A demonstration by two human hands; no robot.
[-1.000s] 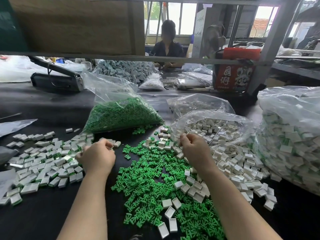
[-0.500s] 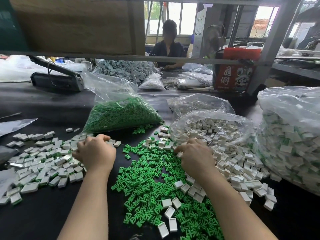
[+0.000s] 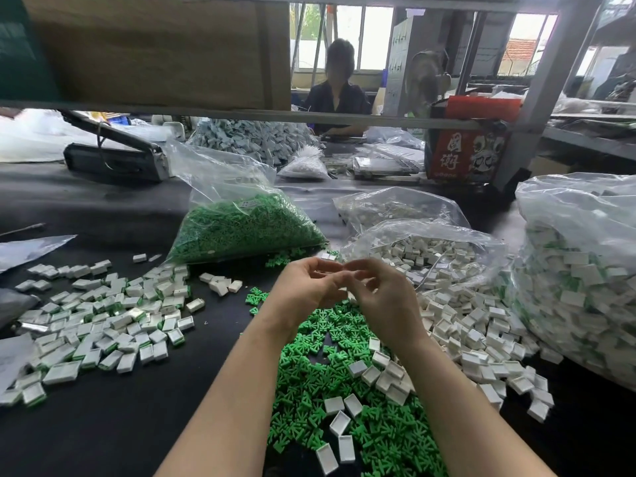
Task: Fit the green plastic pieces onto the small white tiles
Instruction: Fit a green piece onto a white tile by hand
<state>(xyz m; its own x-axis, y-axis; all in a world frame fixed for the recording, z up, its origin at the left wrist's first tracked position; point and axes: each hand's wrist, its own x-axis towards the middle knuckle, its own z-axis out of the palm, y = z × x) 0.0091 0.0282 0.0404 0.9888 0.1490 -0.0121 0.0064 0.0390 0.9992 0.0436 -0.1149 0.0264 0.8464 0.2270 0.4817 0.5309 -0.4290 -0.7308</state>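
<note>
My left hand [image 3: 304,292] and my right hand [image 3: 383,299] are raised together above the loose green plastic pieces [image 3: 330,380] on the black table. Their curled fingertips meet on a small pale piece that looks like a white tile [image 3: 331,270]; motion blur hides its detail. Loose white tiles [image 3: 457,325] spill from an open clear bag [image 3: 423,256] to the right of my hands. To the left lies a spread of white tiles with green pieces fitted [image 3: 103,318]. No green piece shows in either hand.
A clear bag of green pieces [image 3: 244,225] lies behind my hands. A large bag of fitted tiles [image 3: 581,280] stands at the right edge. Another person sits beyond a low shelf rail [image 3: 261,115]. Bare black tabletop [image 3: 113,428] lies at the front left.
My left hand left the fitted tiles at the left and moved right and up. My right hand lifted off the white tile pile. Both now meet in the middle.
</note>
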